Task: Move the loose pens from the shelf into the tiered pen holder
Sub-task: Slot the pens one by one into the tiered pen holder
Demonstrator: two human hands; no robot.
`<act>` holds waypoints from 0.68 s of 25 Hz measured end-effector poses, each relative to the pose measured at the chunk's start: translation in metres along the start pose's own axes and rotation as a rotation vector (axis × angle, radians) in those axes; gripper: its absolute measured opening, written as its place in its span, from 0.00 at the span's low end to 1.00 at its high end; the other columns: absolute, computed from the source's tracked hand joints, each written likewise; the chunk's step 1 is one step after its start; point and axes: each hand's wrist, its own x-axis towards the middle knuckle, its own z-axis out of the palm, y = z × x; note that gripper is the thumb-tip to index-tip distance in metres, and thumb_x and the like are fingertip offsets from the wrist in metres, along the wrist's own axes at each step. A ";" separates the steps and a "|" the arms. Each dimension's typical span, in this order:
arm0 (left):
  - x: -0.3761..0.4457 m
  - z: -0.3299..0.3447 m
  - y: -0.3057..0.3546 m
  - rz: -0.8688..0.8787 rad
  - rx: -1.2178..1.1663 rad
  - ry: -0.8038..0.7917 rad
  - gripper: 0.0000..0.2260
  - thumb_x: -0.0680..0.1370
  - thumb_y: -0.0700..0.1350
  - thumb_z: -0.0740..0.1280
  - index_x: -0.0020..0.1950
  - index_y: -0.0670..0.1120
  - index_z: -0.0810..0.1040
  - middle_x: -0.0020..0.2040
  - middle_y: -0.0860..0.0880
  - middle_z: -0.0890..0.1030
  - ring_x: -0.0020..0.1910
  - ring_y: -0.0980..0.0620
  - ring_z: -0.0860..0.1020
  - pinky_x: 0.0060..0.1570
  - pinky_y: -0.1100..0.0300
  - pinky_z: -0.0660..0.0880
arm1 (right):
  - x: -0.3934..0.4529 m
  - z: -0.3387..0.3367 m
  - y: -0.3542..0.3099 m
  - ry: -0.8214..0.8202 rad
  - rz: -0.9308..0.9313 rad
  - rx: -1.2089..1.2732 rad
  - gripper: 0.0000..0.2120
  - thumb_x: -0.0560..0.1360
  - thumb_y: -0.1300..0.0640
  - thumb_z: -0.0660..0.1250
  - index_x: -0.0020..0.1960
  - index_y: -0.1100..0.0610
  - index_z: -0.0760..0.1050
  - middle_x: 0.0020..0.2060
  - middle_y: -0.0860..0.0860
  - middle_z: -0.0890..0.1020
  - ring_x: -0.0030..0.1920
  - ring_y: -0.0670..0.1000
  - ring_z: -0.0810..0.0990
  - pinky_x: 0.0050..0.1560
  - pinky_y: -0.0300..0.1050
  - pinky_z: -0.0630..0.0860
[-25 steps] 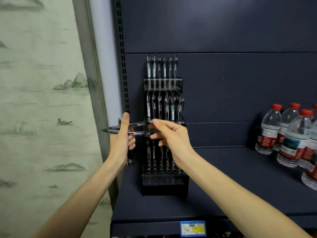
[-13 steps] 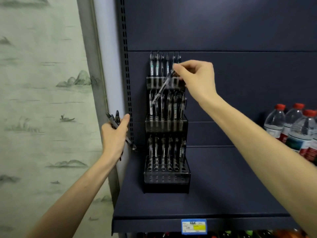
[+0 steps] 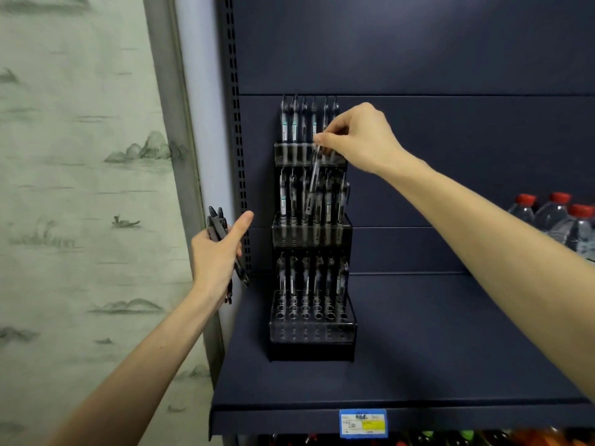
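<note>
My right hand point(image 3: 357, 136) pinches one dark slim pen point(image 3: 313, 185) over the black three-tiered pen holder point(image 3: 312, 329). My left hand point(image 3: 217, 255) grips several dark pens point(image 3: 216, 222). The blue-yellow price label point(image 3: 363, 422) is unreadable.

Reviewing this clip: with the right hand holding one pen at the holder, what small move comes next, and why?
Probably lower it into a middle-tier slot: the right hand pinches the pen by its top, its tip hanging just above that row of the pen holder.

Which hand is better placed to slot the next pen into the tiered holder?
Right. The right hand already pinches a dark pen over the black tiered pen holder; the left hand grips spare pens beside it.
</note>
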 end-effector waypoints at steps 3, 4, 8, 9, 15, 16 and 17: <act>0.002 0.002 -0.001 -0.017 -0.021 0.010 0.24 0.73 0.60 0.78 0.28 0.50 0.70 0.28 0.46 0.73 0.25 0.52 0.67 0.31 0.57 0.65 | 0.000 -0.001 -0.001 -0.009 -0.026 0.000 0.11 0.77 0.47 0.73 0.44 0.54 0.86 0.36 0.51 0.86 0.40 0.50 0.85 0.52 0.54 0.83; 0.002 0.002 -0.002 -0.030 -0.033 0.000 0.24 0.73 0.60 0.78 0.29 0.51 0.70 0.29 0.46 0.73 0.25 0.52 0.66 0.30 0.58 0.64 | -0.001 0.001 -0.001 -0.005 -0.039 0.005 0.11 0.77 0.47 0.73 0.43 0.54 0.86 0.36 0.51 0.86 0.40 0.49 0.85 0.52 0.52 0.83; 0.005 0.004 -0.004 -0.049 -0.038 -0.021 0.22 0.73 0.59 0.78 0.35 0.48 0.71 0.30 0.47 0.74 0.25 0.52 0.65 0.26 0.61 0.63 | -0.003 0.005 -0.005 -0.005 -0.075 0.007 0.09 0.77 0.47 0.72 0.45 0.51 0.86 0.36 0.48 0.86 0.40 0.45 0.84 0.52 0.51 0.82; 0.005 0.004 -0.004 -0.046 -0.043 -0.018 0.21 0.74 0.58 0.78 0.36 0.47 0.72 0.30 0.47 0.74 0.25 0.53 0.65 0.25 0.61 0.63 | -0.001 0.006 -0.007 -0.019 -0.081 -0.010 0.09 0.77 0.47 0.72 0.45 0.51 0.86 0.36 0.47 0.86 0.39 0.45 0.84 0.52 0.51 0.82; 0.008 0.002 -0.005 0.016 -0.059 -0.026 0.19 0.79 0.56 0.73 0.37 0.50 0.70 0.32 0.49 0.72 0.27 0.53 0.66 0.29 0.58 0.63 | 0.014 0.001 -0.018 -0.098 -0.009 -0.078 0.11 0.78 0.48 0.72 0.44 0.55 0.86 0.28 0.44 0.78 0.28 0.43 0.75 0.45 0.48 0.79; 0.009 0.001 -0.005 0.028 -0.060 -0.027 0.19 0.80 0.56 0.72 0.37 0.50 0.69 0.32 0.49 0.71 0.27 0.53 0.65 0.29 0.58 0.63 | 0.015 -0.001 -0.017 -0.111 0.017 -0.074 0.11 0.78 0.49 0.72 0.45 0.56 0.86 0.27 0.45 0.76 0.26 0.42 0.74 0.43 0.46 0.77; 0.009 0.000 -0.005 0.040 -0.064 -0.025 0.19 0.81 0.55 0.72 0.37 0.50 0.69 0.31 0.49 0.71 0.27 0.53 0.65 0.29 0.60 0.63 | 0.014 0.000 -0.016 -0.131 0.030 -0.079 0.12 0.78 0.49 0.72 0.45 0.56 0.86 0.26 0.45 0.76 0.25 0.42 0.72 0.42 0.45 0.75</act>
